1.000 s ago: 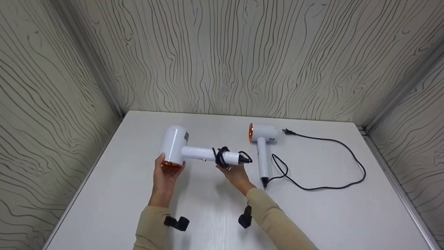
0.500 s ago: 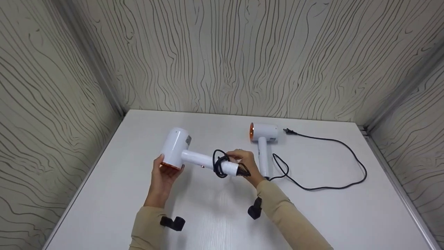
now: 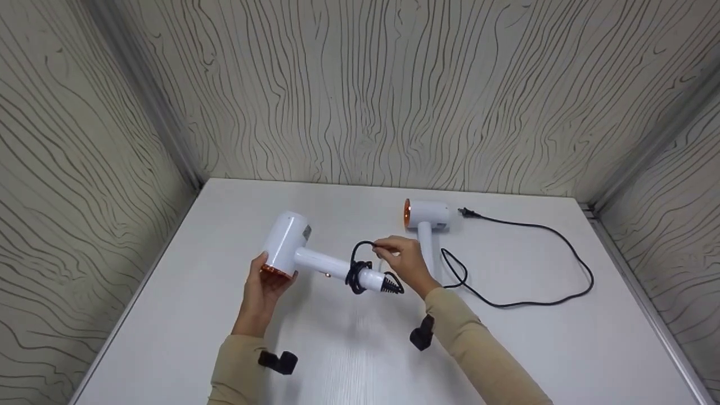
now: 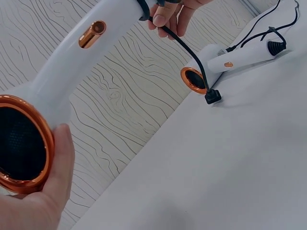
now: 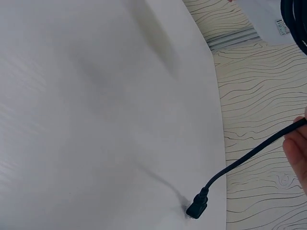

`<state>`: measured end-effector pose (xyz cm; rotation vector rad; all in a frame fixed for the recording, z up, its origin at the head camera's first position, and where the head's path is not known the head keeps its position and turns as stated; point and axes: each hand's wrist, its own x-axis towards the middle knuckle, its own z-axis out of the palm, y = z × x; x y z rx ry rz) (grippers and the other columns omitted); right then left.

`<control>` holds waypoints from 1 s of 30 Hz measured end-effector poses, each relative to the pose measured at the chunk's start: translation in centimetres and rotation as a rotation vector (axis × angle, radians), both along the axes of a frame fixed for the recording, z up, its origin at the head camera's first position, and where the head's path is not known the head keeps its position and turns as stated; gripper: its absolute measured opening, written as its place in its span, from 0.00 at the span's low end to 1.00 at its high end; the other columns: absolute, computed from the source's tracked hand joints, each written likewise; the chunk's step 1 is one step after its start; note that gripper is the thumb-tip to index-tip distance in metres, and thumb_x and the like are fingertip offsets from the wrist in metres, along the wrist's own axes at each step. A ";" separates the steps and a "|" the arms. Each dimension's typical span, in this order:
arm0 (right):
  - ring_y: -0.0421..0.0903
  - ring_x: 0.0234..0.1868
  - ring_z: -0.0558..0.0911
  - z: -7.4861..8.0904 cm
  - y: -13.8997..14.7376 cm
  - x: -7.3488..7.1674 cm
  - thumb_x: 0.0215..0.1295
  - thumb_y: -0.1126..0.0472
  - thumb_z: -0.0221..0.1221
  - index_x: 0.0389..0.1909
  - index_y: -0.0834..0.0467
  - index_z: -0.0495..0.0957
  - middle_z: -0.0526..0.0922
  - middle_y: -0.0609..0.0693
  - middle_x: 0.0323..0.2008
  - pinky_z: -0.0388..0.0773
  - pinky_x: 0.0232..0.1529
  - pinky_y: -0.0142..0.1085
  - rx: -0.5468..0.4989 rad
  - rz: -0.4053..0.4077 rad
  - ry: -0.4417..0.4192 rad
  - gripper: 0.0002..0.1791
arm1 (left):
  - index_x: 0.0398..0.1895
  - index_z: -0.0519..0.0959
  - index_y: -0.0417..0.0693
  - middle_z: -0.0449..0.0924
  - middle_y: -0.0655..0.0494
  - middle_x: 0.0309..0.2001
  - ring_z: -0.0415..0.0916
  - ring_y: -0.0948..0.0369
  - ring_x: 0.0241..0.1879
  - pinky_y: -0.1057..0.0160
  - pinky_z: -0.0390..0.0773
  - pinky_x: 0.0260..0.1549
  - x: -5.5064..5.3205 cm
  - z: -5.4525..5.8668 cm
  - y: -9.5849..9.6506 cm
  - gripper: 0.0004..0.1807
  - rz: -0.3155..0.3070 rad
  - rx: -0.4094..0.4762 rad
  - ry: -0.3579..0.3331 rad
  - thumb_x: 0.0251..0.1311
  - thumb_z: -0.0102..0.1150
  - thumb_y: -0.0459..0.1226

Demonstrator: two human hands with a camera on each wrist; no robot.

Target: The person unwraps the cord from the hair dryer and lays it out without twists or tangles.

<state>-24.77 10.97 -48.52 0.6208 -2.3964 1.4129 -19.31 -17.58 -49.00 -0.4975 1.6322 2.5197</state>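
In the head view, my left hand (image 3: 260, 298) holds a white hair dryer (image 3: 284, 242) by the orange-rimmed end of its barrel, above the table. Its handle slants down to the right, with a black cord (image 3: 356, 278) wound around it near the tip. Right of the handle, my right hand (image 3: 406, 263) pinches a length of that cord, which arches up from the coil. The cord's plug (image 4: 213, 96) dangles below my right fingers (image 4: 162, 19) in the left wrist view. In the right wrist view the same plug (image 5: 196, 209) hangs at the cord's free end.
A second white hair dryer (image 3: 429, 215) lies on the white table (image 3: 349, 360) behind my right hand. Its black cord (image 3: 585, 264) spreads unwound in a wide loop to the right, ending in a plug (image 3: 468, 213). Patterned walls (image 3: 360, 95) enclose the table's back and sides.
My right hand has moved from beneath the handle to its upper right, drawing a piece of cord off the coil. The handle has tilted down to the right; my left hand keeps its hold.
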 end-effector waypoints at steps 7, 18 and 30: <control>0.52 0.32 0.86 0.1 0.5 0.0 0.56 0.72 0.64 0.34 0.65 0.85 0.87 0.58 0.30 0.85 0.37 0.30 0.007 -0.019 0.012 0.05 | 0.71 0.51 0.47 0.65 0.49 0.57 0.75 0.61 0.47 0.64 0.83 0.51 -0.1 -0.4 0.1 0.36 -0.010 0.002 -0.040 0.68 0.39 0.58; 0.51 0.34 0.86 0.5 1.2 0.1 0.55 0.71 0.64 0.33 0.63 0.86 0.88 0.57 0.31 0.85 0.38 0.30 -0.002 -0.049 0.028 0.05 | 0.71 0.52 0.43 0.64 0.47 0.59 0.76 0.62 0.47 0.64 0.83 0.52 0.0 -0.5 0.1 0.39 0.011 -0.016 -0.056 0.67 0.43 0.59; 0.49 0.34 0.86 0.2 2.0 0.5 0.54 0.72 0.64 0.34 0.64 0.86 0.88 0.57 0.32 0.85 0.38 0.29 -0.023 -0.079 0.056 0.07 | 0.71 0.52 0.44 0.63 0.49 0.59 0.75 0.63 0.47 0.66 0.81 0.54 0.1 -0.8 -0.2 0.41 0.071 -0.041 -0.099 0.65 0.43 0.61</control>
